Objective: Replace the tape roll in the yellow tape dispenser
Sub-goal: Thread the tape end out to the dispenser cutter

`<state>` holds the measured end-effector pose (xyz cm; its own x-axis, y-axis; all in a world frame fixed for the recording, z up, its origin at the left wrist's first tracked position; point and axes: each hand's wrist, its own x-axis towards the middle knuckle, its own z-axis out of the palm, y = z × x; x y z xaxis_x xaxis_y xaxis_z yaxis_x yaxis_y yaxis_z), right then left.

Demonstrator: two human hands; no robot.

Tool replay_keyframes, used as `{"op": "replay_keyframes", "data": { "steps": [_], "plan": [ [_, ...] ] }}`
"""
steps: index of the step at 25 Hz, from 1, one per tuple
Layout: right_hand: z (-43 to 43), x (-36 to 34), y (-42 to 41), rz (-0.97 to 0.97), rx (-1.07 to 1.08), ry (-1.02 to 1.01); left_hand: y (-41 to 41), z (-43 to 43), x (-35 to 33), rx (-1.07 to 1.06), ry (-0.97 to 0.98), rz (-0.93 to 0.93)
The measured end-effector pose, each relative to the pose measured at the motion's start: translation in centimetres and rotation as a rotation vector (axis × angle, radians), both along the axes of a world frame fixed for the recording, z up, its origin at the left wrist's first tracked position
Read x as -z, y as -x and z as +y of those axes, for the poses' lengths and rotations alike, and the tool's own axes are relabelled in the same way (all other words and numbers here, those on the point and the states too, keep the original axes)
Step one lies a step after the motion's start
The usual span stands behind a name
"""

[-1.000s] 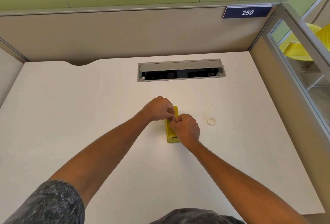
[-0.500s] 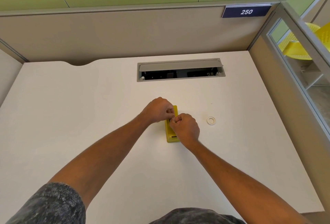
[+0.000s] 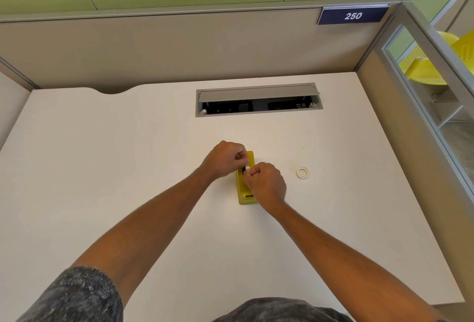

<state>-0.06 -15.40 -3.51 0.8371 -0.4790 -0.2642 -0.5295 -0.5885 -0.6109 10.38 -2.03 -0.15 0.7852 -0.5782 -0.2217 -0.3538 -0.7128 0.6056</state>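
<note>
The yellow tape dispenser (image 3: 242,188) lies on the white desk (image 3: 128,167), its long side pointing away from me. A small white tape roll (image 3: 247,168) stands on edge over the dispenser's dark slot. My left hand (image 3: 225,159) pinches the roll from the far left side. My right hand (image 3: 265,183) pinches it from the near right and covers the dispenser's middle. A second white ring, an empty-looking tape core (image 3: 302,173), lies flat on the desk to the right of my hands.
A grey cable tray (image 3: 257,99) with its lid up is set into the desk behind the dispenser. Beige partition walls close the desk at the back and right, with a glass panel and a "250" sign (image 3: 352,15).
The hands have parted slightly, so the white roll and the dark slot now show between the fingers. The dispenser and the loose ring have not moved.
</note>
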Motion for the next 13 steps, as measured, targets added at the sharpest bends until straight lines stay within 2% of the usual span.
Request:
{"op": "replay_keyframes", "data": {
  "steps": [13],
  "plan": [
    [-0.63,-0.29,0.6,0.011,-0.006,-0.064,0.3,0.35,0.42,-0.036,0.052,0.036]
  ]
}}
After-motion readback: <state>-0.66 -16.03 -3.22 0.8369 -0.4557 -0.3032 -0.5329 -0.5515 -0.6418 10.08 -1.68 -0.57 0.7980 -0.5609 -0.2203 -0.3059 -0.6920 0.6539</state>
